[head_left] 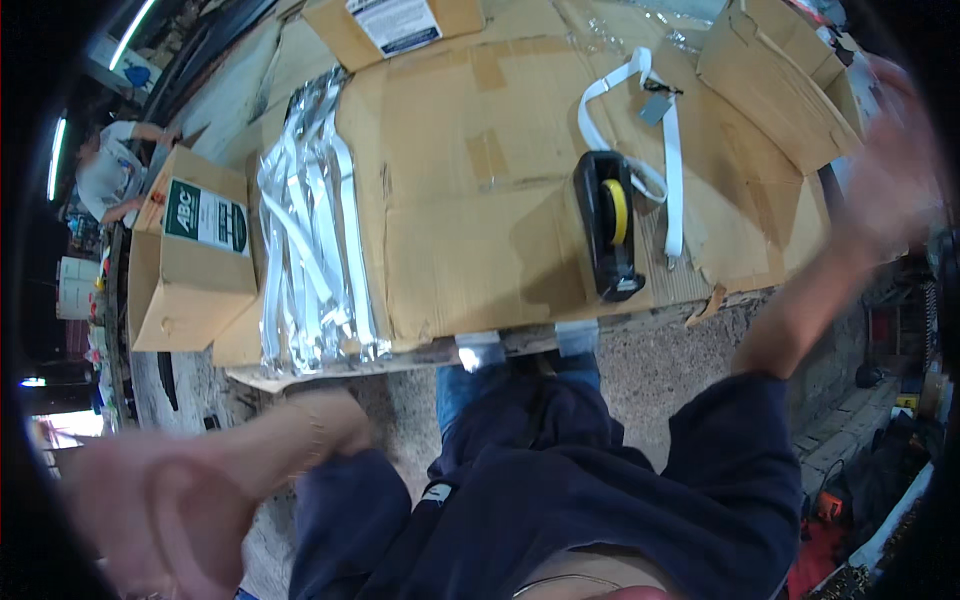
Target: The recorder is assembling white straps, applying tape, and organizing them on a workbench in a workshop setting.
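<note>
My right hand [890,170] is raised at the far right, beside an open cardboard box [775,95]; motion smears its fingers. My left hand [160,510] is low at the far left, off the table and also blurred, so its grip cannot be made out. Between them, a black tape dispenser [592,245] with a yellow roll [615,212] stands on the cardboard-covered table [450,240]. Behind and right of it lies a loose white strap [673,200] with a small grey tag [655,109]. A pile of white straps in clear plastic sleeves [315,230] lies on the left.
A cardboard box [205,290] with a green-and-white label stands at the table's left edge. Another labelled box [400,25] is at the far edge. A person [110,170] is at work in the left background. Clear tape pieces [480,352] hang from the front edge.
</note>
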### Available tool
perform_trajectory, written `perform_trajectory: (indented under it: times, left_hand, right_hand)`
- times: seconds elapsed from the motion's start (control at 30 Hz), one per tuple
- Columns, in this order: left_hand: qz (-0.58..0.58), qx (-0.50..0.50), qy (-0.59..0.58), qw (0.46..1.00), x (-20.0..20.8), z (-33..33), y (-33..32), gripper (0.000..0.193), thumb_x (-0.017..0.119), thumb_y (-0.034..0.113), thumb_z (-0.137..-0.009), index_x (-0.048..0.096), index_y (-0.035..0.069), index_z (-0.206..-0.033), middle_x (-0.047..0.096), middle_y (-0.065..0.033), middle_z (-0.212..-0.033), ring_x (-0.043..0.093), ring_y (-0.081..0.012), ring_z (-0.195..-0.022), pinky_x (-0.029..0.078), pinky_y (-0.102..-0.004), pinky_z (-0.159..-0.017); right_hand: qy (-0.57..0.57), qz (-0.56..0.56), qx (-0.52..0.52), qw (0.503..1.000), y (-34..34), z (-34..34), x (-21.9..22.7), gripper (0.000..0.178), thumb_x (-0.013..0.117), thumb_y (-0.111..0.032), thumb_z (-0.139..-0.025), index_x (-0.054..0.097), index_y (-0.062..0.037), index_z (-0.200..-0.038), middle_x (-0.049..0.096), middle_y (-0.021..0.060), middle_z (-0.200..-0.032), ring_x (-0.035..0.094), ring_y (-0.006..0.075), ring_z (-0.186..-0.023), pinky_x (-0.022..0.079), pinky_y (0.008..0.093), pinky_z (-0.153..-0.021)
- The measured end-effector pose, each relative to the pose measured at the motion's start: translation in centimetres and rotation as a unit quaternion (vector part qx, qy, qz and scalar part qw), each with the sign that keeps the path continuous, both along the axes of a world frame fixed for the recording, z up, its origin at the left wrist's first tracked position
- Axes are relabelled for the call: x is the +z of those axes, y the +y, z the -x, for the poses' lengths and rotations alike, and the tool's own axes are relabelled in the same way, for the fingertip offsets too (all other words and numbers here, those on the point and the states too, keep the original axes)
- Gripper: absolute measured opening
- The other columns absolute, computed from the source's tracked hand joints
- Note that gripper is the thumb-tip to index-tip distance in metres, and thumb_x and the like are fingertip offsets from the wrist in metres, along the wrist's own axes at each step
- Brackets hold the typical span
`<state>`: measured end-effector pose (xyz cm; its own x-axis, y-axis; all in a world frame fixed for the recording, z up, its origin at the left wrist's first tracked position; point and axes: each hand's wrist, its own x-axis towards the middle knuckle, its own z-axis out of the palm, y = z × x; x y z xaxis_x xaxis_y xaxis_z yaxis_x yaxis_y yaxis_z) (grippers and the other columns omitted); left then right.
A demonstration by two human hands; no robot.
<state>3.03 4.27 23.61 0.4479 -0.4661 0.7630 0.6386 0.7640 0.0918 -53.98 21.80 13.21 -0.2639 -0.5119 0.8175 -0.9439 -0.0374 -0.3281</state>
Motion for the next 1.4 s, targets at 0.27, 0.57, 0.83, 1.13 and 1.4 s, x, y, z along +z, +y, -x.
perform_trajectory:
  times: [0.27, 0.57, 0.83, 1.13, 1.4]
  left_hand:
    - [-0.317, -0.196, -0.577, 0.726, -16.1, 11.6, 7.7, 0.019, 0.056, 0.004, -0.090, 0.055, -0.003, -0.107, 0.062, -0.0103, -0.102, 0.060, -0.0167, -0.093, 0.047, -0.0275, -0.082]
    - [-0.209, -0.140, -0.640, 0.726, -15.6, 14.5, 5.0, 0.009, 0.061, 0.005, -0.086, 0.063, -0.003, -0.091, 0.066, -0.0105, -0.085, 0.064, -0.0183, -0.083, 0.049, -0.0288, -0.076]
    - [0.052, 0.076, -0.476, 0.875, -0.5, 31.9, -2.1, 0.055, 0.070, 0.017, -0.080, 0.045, -0.001, -0.126, 0.060, -0.0155, -0.115, 0.056, -0.0241, -0.108, 0.042, -0.0361, -0.093]
    - [0.088, -0.275, -0.353, 0.890, 19.1, 33.0, -10.2, 0.025, 0.056, 0.004, -0.085, 0.054, -0.006, -0.108, 0.064, -0.0106, -0.085, 0.061, -0.0142, -0.065, 0.048, -0.0226, -0.056]
    - [0.101, -0.283, -0.308, 0.902, 22.7, 25.8, -8.6, 0.029, 0.048, -0.003, -0.086, 0.054, -0.002, -0.114, 0.063, -0.0126, -0.089, 0.063, -0.0175, -0.069, 0.054, -0.0280, -0.060]
  right_hand:
    - [0.102, -0.382, -0.189, 0.899, -8.6, 4.9, -13.1, 0.048, 0.059, 0.004, -0.070, 0.066, -0.0176, -0.112, 0.044, 0.0148, -0.134, 0.040, 0.0342, -0.126, 0.039, 0.0456, -0.101]
    - [-0.251, -0.135, -0.035, 0.958, -12.0, 6.1, 1.7, 0.028, 0.077, -0.022, -0.074, 0.069, -0.0031, -0.094, 0.070, 0.0083, -0.077, 0.067, 0.0192, -0.075, 0.051, 0.0306, -0.071]
    - [-0.343, 0.026, 0.258, 0.903, -11.9, -2.5, 27.0, 0.020, 0.070, -0.017, -0.083, 0.060, -0.0045, -0.095, 0.064, 0.0059, -0.090, 0.063, 0.0160, -0.081, 0.052, 0.0332, -0.072]
    - [-0.133, 0.086, 0.402, 0.902, -16.0, -15.5, 40.7, 0.023, 0.070, -0.021, -0.084, 0.060, -0.0077, -0.099, 0.064, 0.0037, -0.092, 0.061, 0.0136, -0.081, 0.052, 0.0295, -0.072]
    - [-0.235, -0.042, 0.378, 0.895, -17.9, -19.2, 21.5, 0.027, 0.067, -0.025, -0.087, 0.063, -0.0008, -0.097, 0.065, 0.0032, -0.083, 0.060, 0.0102, -0.068, 0.046, 0.0224, -0.063]
